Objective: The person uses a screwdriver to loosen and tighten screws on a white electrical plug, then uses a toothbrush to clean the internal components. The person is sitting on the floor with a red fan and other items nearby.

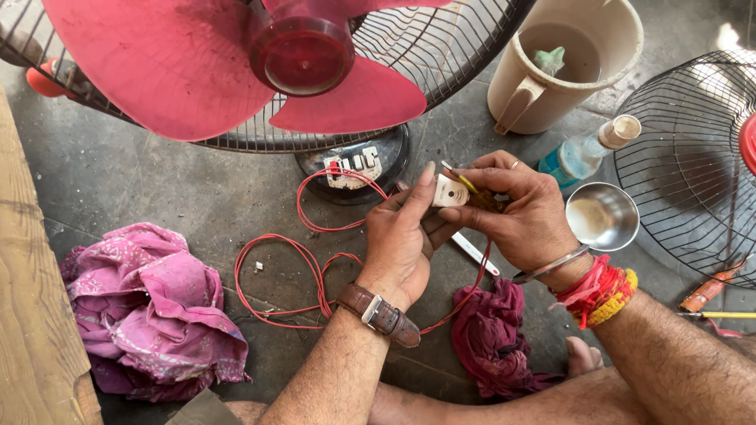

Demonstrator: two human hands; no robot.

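Observation:
My left hand (402, 240), with a brown watch strap at the wrist, holds a small white plug-like part (450, 191) at the fingertips. My right hand (524, 216), with a metal bangle and red and yellow threads at the wrist, pinches a thin yellow-handled tool (466, 182) against that part. A thin red wire (315, 260) loops over the floor from the hands toward the fan's black base (354, 165). The fan's red blades (197, 71) sit in a wire guard at the top.
A beige plastic jug (567, 71) with water stands upper right, next to a clear bottle (587, 149) and a steel bowl (602, 216). A loose fan guard (693, 165) lies at right. Pink cloth (150, 307) lies left, maroon cloth (492, 334) below the hands. A wooden plank (31, 315) borders the left.

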